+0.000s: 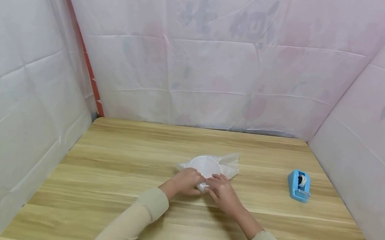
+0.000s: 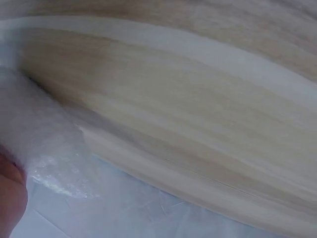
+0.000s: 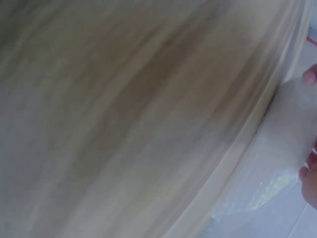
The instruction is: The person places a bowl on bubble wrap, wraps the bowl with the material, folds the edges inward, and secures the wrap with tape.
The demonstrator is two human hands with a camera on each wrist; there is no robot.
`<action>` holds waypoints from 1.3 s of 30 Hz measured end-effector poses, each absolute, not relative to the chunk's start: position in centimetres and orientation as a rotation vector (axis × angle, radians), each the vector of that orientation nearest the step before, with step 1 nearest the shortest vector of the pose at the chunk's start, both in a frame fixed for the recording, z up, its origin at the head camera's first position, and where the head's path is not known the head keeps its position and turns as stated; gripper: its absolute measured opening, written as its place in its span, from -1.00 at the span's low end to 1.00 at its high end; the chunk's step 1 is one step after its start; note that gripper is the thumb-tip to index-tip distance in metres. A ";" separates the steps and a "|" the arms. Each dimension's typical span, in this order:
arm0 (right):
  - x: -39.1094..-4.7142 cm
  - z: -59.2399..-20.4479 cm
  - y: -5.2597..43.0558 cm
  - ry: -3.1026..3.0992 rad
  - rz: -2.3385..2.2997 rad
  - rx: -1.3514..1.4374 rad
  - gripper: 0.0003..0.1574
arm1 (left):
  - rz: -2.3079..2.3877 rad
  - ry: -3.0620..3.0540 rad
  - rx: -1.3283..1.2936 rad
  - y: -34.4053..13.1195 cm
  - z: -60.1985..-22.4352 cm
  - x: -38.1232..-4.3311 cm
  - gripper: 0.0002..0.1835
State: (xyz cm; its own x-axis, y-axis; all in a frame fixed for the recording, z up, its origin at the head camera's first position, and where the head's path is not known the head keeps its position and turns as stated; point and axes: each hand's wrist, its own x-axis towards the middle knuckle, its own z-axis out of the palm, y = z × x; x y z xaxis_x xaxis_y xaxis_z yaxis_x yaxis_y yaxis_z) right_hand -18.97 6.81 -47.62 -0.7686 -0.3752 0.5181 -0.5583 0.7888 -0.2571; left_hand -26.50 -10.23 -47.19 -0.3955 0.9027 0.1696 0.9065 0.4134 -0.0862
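A round white object (image 1: 205,164), perhaps a bowl or plate, lies on the wooden table with clear bubble wrap (image 1: 231,164) under and around it. What exactly it is cannot be told through the wrap. At its near left edge, my left hand (image 1: 186,180) grips the wrap with bent fingers. My right hand (image 1: 223,193) pinches the wrap at the near right edge, its fingertips close to the left ones. The left wrist view has a bulge of bubble wrap (image 2: 49,134) beside a bit of the hand. In the right wrist view, fingers (image 3: 311,186) touch the wrap.
A blue tape dispenser (image 1: 299,186) with a roll of tape stands on the right side of the wooden table (image 1: 121,155). White printed sheeting (image 1: 212,67) hangs behind the table and along both sides.
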 end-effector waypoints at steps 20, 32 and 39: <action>-20.6 -46.0 14.4 -2.324 1.951 -0.618 -0.31 | 0.065 -2.629 -1.639 -10.1 -46.2 -26.5 -0.82; -22.4 -46.4 14.9 -2.341 1.930 -0.552 -0.33 | 0.033 -2.615 -1.693 -10.9 -46.1 -26.1 -0.83; -23.0 -46.8 14.8 -2.330 1.919 -0.494 -0.37 | 0.065 -2.586 -1.725 -11.4 -45.8 -25.3 -0.84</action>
State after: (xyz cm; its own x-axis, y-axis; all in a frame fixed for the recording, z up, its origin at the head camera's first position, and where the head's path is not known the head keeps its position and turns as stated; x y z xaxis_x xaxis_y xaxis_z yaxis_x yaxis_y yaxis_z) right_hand -22.99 14.83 -46.80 -0.9444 0.2977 -0.1394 0.1938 0.1617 -0.9676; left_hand -25.30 -11.42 -45.77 -0.3838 0.9234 0.0036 0.9220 0.3835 -0.0529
